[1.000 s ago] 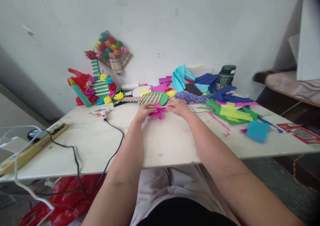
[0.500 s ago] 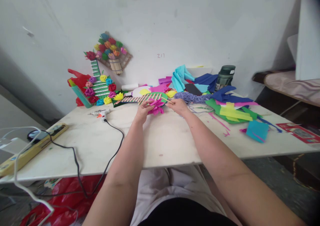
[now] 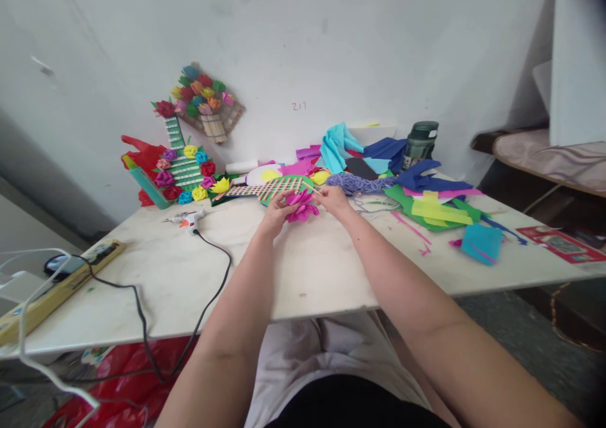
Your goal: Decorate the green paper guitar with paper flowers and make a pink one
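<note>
My left hand [image 3: 278, 212] is closed on a magenta paper flower [image 3: 303, 207] with spread petals, held just above the near side of the table. Pinched in my right hand [image 3: 332, 199] is a thin wooden stick [image 3: 310, 187], whose tip points up and left over the flower. Whether the stick touches the petals I cannot tell. Right behind both hands lies a green guitar-like shape with a lattice of thin sticks [image 3: 269, 189] on it. A yellow paper flower [image 3: 220, 185] sits at its left end.
A glue gun [image 3: 193, 219] lies left, its black cord crossing the table to a power strip [image 3: 66, 289]. Purple yarn [image 3: 360, 184], crepe paper [image 3: 339, 147] and a dark green bottle [image 3: 420, 144] stand behind. Paper scraps [image 3: 433, 210] cover the right side. A flower-trimmed guitar [image 3: 187, 169] leans at the wall.
The magenta flower has turned in my left hand, so its open petals face up more. My right hand keeps the stick beside it. The whole view has shifted slightly.
</note>
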{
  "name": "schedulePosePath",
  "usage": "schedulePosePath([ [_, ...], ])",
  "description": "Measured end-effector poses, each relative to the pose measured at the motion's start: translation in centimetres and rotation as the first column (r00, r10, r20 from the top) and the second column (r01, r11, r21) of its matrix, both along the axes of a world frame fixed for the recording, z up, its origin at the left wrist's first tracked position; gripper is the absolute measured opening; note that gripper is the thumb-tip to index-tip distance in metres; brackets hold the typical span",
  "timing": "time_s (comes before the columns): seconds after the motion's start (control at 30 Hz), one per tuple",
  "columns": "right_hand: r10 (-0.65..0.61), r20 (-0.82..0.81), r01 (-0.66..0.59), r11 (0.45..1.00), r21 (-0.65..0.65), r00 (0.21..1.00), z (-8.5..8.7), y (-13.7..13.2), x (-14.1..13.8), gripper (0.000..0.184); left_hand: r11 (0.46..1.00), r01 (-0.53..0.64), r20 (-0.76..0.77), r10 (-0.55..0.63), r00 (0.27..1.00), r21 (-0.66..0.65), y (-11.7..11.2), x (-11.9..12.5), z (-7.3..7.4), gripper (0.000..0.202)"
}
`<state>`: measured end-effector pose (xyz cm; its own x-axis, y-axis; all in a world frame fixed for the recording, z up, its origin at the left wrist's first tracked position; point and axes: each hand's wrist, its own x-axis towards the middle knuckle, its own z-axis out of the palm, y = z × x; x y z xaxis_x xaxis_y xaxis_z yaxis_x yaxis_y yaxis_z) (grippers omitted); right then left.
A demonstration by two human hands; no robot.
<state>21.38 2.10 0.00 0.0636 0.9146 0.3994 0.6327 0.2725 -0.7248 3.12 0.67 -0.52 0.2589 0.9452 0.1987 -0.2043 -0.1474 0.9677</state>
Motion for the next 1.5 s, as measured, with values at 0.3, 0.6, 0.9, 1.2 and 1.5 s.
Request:
schedulePosePath([
  [0.3, 0.0, 0.029, -0.001, 1.0, 0.02, 1.0, 0.2, -0.1, -0.1, 0.022, 0.995, 0.029, -0.016, -0.031, 0.999, -0.096, 0.2, -0.2, 0.2, 0.068],
  [0.6, 0.136, 0.059, -0.14, 0.987, 0.076, 0.989, 0.4, -0.7, -0.6, 0.023, 0.99, -0.088, -0.114, 0.076, 0.991, -0.11, 0.1, -0.2, 0.3, 0.061],
  [0.9, 0.139, 0.087, -0.145, 0.987, 0.069, 0.987, 0.3, -1.0, -1.1, 0.023, 0.994, -0.11, -0.135, 0.107, 0.985, -0.018, -0.2, -0.1, 0.5, 0.05],
  [1.2, 0.061, 0.16, -0.075, 0.994, 0.082, 0.985, 0.6, -1.4, -1.3, 0.02, 0.984, -0.175, -0.081, 0.171, 0.982, -0.045, 0.1, 0.4, 0.4, 0.032],
  [1.5, 0.041, 0.209, -0.065, 0.992, 0.109, 0.977, 0.6, -1.6, -1.4, 0.019, 0.987, -0.145, -0.009, 0.145, 0.989, -0.068, 0.4, 0.3, 0.2, 0.026],
])
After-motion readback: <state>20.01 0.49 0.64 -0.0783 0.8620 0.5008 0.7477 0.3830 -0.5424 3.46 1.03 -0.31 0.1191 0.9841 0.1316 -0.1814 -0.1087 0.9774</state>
